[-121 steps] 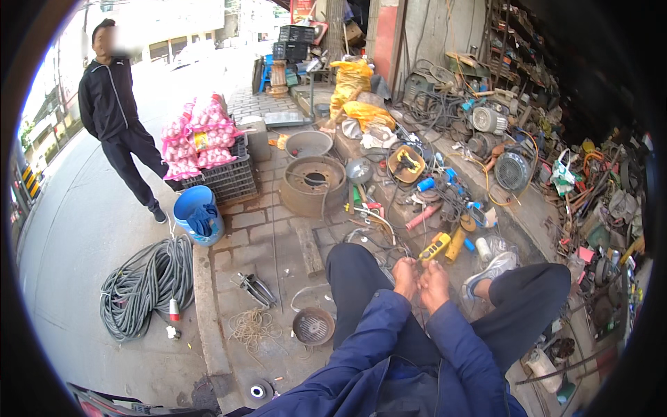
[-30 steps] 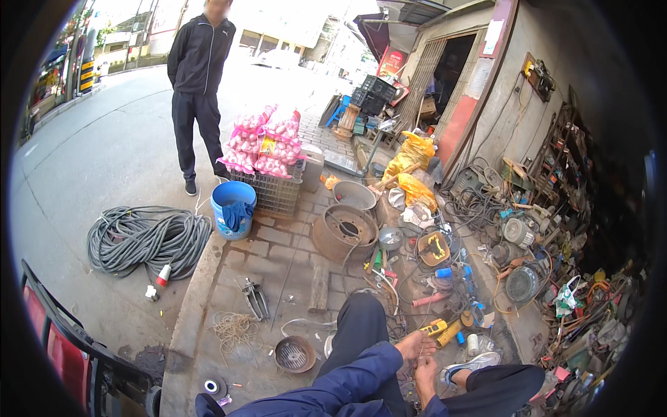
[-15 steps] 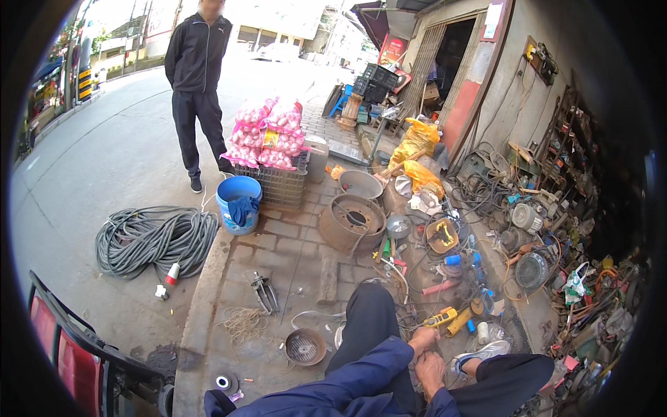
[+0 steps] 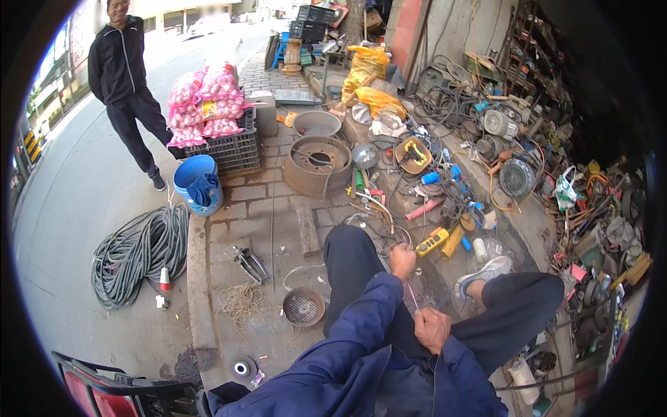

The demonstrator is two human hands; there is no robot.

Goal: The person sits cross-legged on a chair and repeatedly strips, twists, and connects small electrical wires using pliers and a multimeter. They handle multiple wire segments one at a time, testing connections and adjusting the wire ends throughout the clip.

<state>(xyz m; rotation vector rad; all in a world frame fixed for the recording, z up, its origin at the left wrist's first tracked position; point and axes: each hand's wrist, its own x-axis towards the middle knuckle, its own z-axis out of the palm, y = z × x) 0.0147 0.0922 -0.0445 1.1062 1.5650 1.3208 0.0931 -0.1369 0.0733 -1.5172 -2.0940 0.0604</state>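
Over my lap, my left hand (image 4: 401, 261) is closed beside a yellow push-button control box (image 4: 432, 242). Nearer to me, my right hand (image 4: 432, 329) is closed too, fingers curled inward. A thin pinkish strand (image 4: 413, 295) stretches between the two hands, gripped at either end; whether it is wire or cord I cannot make out. Just past the control box lies a yellow cylinder (image 4: 453, 241). A white bottle-like cylinder (image 4: 480, 250) is on the ground near my shoe (image 4: 483, 274).
Ahead are a rusty wheel rim (image 4: 318, 165), a gear puller (image 4: 250, 264) and a round metal pan (image 4: 303, 306). Left stand a blue bucket (image 4: 198, 184) and coiled cable (image 4: 141, 251). A person (image 4: 125, 83) stands beyond pink net bags (image 4: 208, 104). Motors and scrap (image 4: 500, 125) crowd the right.
My hands have moved apart, the left one farther away and the right one closer, with the pinkish strand now showing between them. The whole view has turned right and downward.
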